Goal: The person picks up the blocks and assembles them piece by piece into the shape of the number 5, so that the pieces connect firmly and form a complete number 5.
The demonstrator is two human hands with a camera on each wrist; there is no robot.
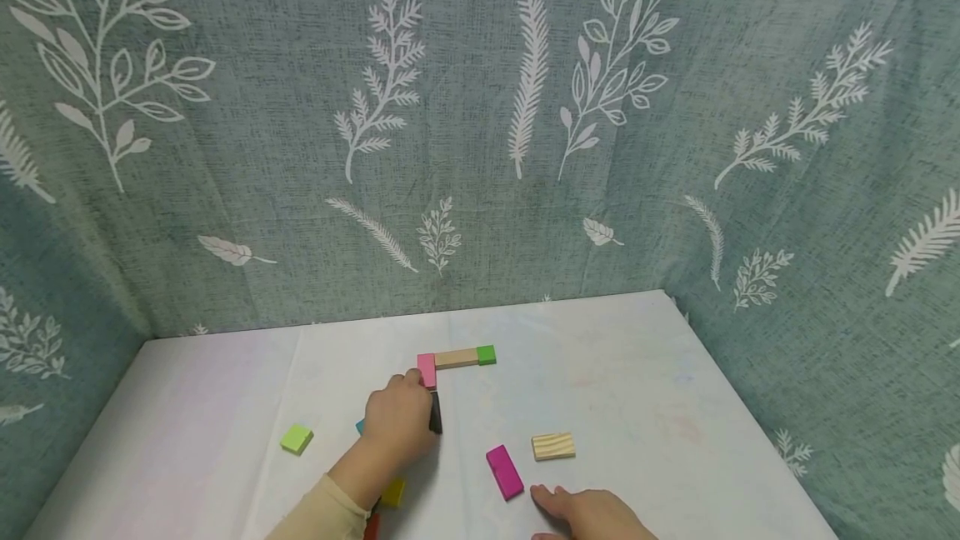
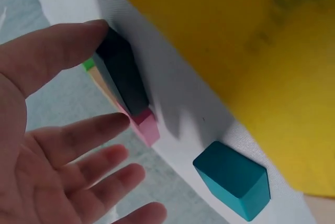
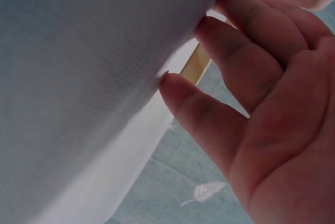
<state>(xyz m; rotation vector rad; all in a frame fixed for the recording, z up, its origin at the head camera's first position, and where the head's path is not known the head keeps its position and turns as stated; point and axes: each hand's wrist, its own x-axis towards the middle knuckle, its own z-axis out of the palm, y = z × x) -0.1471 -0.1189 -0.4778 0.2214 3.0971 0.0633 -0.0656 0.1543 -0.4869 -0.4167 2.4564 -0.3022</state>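
My left hand pinches a black block between thumb and index finger, the other fingers spread. The black block lines up with the near end of a pink block. From the pink block a row runs right: a plain wooden block, then a green block. A teal block is beside the left hand, mostly hidden by it in the head view. My right hand rests on the white table with fingers loosely bent, holding nothing. Just beyond its fingertips lies a magenta block.
A wood-grained block lies beyond the right hand. On the left sits a lime green block. Yellow and red blocks show partly beside the left sleeve. A green leaf-patterned curtain surrounds the table.
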